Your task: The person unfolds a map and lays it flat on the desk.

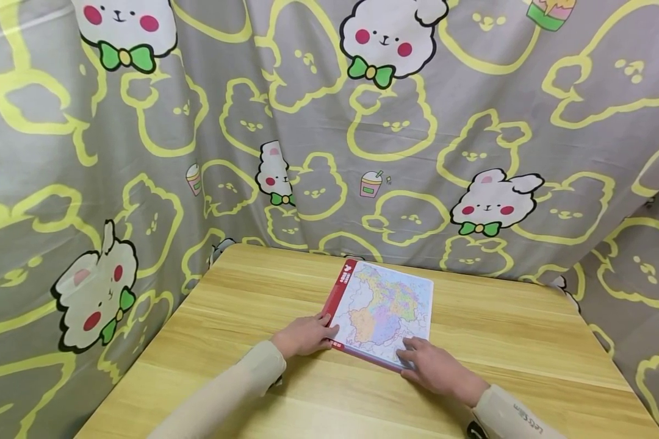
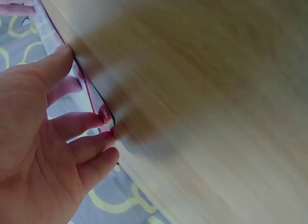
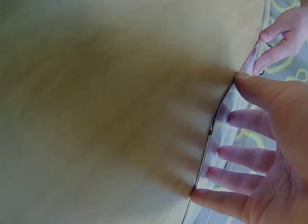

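Observation:
On the wooden table lies a thin, flat map board [image 1: 381,308], printed with a multicoloured map and a red strip along its left side. My left hand [image 1: 306,336] is at the near left corner. Its thumb touches the near edge, the index finger reaches over the top, and the other fingers meet the left edge. At the near right corner rests my right hand [image 1: 436,367], fingers spread over the surface and thumb at the near edge. Both wrist views show the board [image 3: 214,123] edge-on, with fingertips right at its rim.
The wooden table [image 1: 269,286] extends around the board on all sides. A grey curtain [image 1: 318,122] with yellow outlines and cartoon rabbits hangs behind and along both sides of it. Pale sleeves [image 1: 219,396] cover both forearms.

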{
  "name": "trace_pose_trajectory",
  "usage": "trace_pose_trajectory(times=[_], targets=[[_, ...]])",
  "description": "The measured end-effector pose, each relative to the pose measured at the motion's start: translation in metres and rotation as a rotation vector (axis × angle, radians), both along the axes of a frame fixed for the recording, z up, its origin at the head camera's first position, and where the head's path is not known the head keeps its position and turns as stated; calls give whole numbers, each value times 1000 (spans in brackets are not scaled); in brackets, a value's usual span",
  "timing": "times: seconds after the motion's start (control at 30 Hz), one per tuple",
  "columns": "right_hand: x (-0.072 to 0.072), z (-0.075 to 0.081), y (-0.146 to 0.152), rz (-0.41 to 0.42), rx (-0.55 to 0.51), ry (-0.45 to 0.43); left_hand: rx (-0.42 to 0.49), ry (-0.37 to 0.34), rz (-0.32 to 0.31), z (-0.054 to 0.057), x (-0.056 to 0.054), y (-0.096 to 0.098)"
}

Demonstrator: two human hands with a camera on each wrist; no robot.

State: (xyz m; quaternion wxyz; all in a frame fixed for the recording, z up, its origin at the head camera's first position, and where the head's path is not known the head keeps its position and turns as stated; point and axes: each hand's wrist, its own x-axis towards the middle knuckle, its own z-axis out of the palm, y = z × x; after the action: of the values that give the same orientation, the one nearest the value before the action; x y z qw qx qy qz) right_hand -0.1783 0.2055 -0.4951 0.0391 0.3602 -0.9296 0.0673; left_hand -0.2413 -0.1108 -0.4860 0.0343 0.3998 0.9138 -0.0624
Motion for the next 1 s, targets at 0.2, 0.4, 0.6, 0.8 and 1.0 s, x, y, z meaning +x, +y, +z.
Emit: trace_pose_trajectory(times=[0.2,0.4,0.6,0.8,1.0], targets=[[-3,-1,3,-2,-1,17,-22,42,-30,-2,2,2],[-8,-1,7,-17,3,-8,-1,31,1,-4,3,4],[-12,-3,10,-18,-23,-25,30,6,29,-2,5,6],[-10,-2,13,-27,-19,-8,33,-11,62,-3,5,7],[-9,-1,13,-40,7,25,46,-42,93,-4,3,7]])
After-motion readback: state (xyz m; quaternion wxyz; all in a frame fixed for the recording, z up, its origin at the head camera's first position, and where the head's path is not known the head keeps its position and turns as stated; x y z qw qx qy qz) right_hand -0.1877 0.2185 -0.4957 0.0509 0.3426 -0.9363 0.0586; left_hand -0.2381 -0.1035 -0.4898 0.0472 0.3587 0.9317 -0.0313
